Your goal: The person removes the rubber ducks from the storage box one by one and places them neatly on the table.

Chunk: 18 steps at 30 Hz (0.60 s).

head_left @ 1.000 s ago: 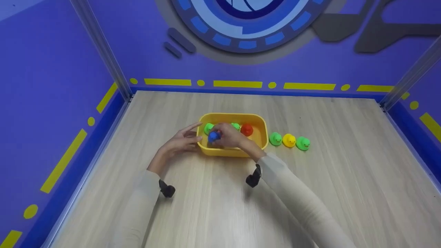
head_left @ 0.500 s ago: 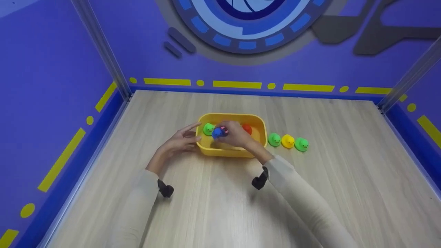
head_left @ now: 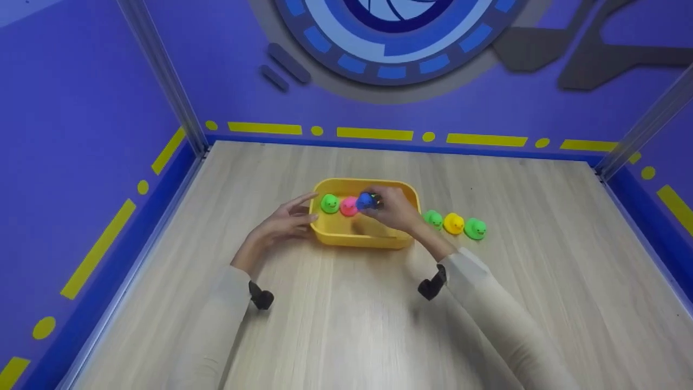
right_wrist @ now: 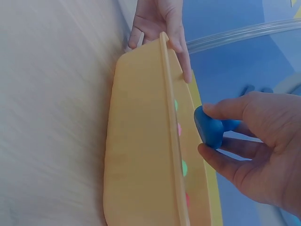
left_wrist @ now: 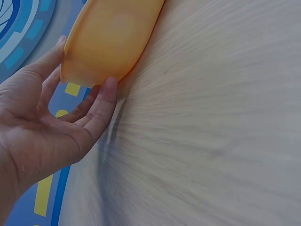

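My right hand [head_left: 398, 208] pinches a blue toy duck [head_left: 366, 201] between thumb and fingers above the yellow tub [head_left: 352, 241]. In the right wrist view, the blue duck [right_wrist: 209, 128] is held clear of the tub's rim. My left hand [head_left: 281, 223] rests against the tub's left end. Its fingertips touch the tub wall [left_wrist: 113, 42] in the left wrist view, fingers fairly straight. Inside the tub sit a green duck [head_left: 330, 203] and a pink duck [head_left: 349, 206]. My right hand hides more ducks in the head view; a green one [right_wrist: 184, 168] and a red one [right_wrist: 188, 200] peek past the rim.
Right of the tub, a green duck [head_left: 433, 219], a yellow duck [head_left: 453, 223] and another green duck [head_left: 476, 229] stand in a row on the wooden table [head_left: 335, 325]. A blue wall [head_left: 238, 103] with yellow dashes borders the table at the back; others flank both sides.
My right hand has carried the blue duck rightward over the tub, uncovering the pink duck and covering the red one from the head view. My left hand has stayed at the tub's end.
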{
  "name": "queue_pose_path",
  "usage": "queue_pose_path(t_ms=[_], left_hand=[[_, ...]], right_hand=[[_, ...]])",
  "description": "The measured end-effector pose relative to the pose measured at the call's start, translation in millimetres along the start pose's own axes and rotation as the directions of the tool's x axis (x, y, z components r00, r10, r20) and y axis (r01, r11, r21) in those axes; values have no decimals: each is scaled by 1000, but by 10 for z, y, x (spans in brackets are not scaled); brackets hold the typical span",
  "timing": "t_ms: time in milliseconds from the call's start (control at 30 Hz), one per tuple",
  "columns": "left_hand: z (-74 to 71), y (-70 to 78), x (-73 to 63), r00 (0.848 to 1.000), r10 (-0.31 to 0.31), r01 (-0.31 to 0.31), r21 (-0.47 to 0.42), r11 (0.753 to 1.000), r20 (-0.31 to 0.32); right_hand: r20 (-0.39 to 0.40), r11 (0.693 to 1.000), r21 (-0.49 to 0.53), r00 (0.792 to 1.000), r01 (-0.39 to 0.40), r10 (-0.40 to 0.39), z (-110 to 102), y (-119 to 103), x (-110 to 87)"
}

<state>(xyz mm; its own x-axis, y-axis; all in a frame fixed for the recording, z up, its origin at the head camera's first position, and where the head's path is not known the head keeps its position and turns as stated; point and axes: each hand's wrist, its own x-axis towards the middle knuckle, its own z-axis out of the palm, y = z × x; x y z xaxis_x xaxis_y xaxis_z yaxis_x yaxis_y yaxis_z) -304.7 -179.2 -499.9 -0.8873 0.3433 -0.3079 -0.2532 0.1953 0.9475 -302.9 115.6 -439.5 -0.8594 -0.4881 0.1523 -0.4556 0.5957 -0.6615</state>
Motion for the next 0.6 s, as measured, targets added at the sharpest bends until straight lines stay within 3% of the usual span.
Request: queue_pose_path(t_ms=[600], left_hand=[[14,11,17,998,-54,54,-2,999,-30]], right_hand=[[-30,995,84,998,-50,52,-257,269,-368]])
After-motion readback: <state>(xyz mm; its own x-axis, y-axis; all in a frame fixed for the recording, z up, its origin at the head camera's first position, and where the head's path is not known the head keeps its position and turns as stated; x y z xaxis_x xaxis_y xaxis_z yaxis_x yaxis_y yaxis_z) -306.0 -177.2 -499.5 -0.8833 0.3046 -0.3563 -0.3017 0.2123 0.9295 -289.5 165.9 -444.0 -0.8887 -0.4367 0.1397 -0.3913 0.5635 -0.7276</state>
